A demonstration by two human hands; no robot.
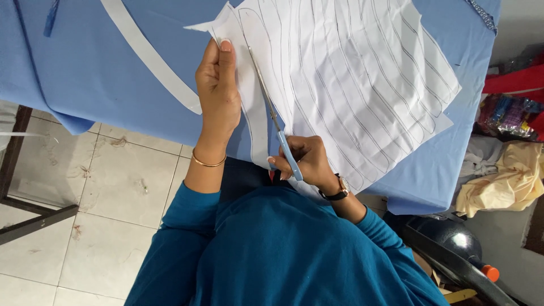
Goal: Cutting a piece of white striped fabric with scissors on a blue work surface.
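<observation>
A: Cutting along a curved pencil line, the right hand (303,161) has its fingers closed through the blue handles of the scissors (276,127), while the left hand (218,85) pinches the freed strip of the white paper (362,73) lying over the blue-clothed counter (85,68).

B: She'd do well keeping the strip taut, blades on the line. The far blade tips are hard to make out, and the paper's near edge hides behind the right hand.
</observation>
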